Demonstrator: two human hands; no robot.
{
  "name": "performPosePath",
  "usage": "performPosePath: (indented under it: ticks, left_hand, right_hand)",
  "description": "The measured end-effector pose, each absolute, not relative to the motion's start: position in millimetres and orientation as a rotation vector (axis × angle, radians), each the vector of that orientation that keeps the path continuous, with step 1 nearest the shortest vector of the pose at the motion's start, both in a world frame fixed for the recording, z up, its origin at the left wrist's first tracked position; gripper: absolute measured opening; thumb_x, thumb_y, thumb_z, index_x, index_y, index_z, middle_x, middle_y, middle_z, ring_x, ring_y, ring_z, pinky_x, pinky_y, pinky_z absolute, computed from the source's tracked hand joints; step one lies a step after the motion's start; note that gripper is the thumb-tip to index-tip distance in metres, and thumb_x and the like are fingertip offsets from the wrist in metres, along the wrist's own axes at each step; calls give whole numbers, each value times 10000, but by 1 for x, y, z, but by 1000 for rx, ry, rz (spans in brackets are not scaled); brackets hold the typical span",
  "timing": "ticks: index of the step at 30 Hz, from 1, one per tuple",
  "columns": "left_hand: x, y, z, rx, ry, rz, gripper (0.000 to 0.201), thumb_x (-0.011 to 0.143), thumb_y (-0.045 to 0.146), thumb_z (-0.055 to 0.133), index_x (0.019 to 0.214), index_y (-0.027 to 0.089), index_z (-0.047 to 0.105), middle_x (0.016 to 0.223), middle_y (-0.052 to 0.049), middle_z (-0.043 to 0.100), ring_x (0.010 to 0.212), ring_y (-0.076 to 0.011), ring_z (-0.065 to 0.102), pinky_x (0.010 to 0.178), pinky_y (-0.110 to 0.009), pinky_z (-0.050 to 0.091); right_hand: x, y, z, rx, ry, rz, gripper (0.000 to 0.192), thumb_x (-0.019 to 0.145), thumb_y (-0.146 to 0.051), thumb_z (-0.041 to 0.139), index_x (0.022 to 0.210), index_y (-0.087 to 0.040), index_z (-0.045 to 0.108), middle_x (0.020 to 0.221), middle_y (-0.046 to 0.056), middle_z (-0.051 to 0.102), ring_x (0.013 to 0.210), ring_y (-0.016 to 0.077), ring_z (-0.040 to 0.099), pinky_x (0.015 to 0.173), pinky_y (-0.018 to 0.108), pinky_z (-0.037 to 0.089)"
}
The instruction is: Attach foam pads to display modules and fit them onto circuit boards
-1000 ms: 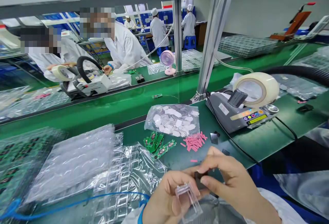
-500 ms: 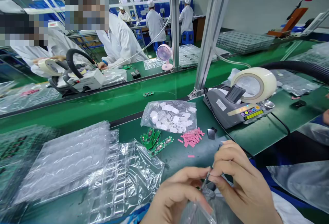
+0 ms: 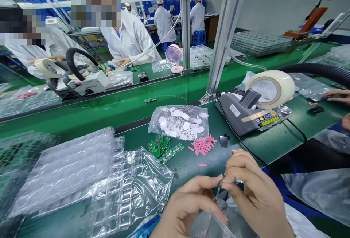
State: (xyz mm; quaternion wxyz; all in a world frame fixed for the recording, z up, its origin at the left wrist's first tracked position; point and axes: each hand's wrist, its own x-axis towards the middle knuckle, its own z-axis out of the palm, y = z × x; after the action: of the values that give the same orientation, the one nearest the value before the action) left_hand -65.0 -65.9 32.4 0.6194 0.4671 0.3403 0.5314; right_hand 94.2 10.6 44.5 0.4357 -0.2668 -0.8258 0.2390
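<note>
My left hand [image 3: 191,201] and my right hand [image 3: 251,190] meet low in the view, fingertips pinched together. Between them is a small circuit board [image 3: 219,188], thin and dark, seen nearly edge-on; the fingers hide most of it. Clear plastic [image 3: 216,225] shows just below, by my left fingers. Beyond my hands lie a pink pile of small strips [image 3: 203,145], a single pink strip [image 3: 202,165] and a dark square piece [image 3: 224,141]. Several green circuit boards [image 3: 161,147] are heaped to the left of the pile.
A bag of white labels [image 3: 180,123] lies behind the pink strips. To the right stands a grey tape dispenser [image 3: 240,114] with a large tape roll [image 3: 287,88]. Clear plastic trays [image 3: 73,165] are stacked at left. Co-workers sit across the line; another person's hand [image 3: 339,96] shows at far right.
My hands stay pinched on the board, shifted very slightly. A co-worker across the line has straightened up, and another person's hand has come into view at far right.
</note>
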Motion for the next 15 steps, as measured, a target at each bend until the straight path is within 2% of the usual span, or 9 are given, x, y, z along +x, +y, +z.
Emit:
performPosePath:
  ticks: [5,15]
  left_hand:
    - [-67,-65,31,1092,776,1174,299,670,453,675,932,316,721,1234,-64,522,1064,-270,517,970,-377,369]
    - [-70,-62,27,1035,854,1145,321,609,491,698,860,294,733,1188,-72,550,1095,-276,510,960,-372,387]
  right_hand:
    - [93,11,42,-690,-2054,545,138,895,-160,450,774,-214,491,688,-12,486,667,148,467,777,390,380]
    - [91,9,33,-726,-2073,520,144,829,-61,464,772,-192,479,736,-3,495,727,149,459,856,407,337]
